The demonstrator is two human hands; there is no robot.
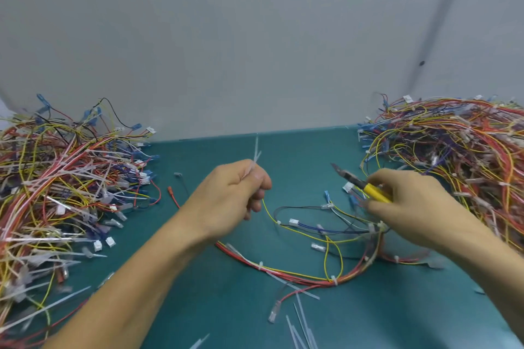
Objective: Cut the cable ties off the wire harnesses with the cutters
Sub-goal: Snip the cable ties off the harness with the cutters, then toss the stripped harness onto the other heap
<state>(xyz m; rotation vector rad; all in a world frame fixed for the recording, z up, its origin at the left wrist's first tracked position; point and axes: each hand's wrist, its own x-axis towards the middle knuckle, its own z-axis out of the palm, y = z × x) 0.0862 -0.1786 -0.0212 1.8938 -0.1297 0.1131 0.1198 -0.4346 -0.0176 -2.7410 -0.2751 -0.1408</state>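
Note:
A wire harness (326, 238) of yellow, red, blue and black wires with white connectors lies on the teal table (215, 306) between my hands. My left hand (235, 190) pinches thin white cable ties (256, 150) that stick up from its fingers, and a yellow wire of the harness runs up into it. My right hand (411, 201) grips the yellow-handled cutters (360, 183), whose dark jaws point up and left above the harness. Small white ties still ring the harness at several places.
A big heap of harnesses and cut ties (59, 195) fills the left of the table. Another heap of harnesses (453, 156) fills the right. Loose cut ties (300, 320) lie near the front edge. A grey wall (255, 37) stands behind.

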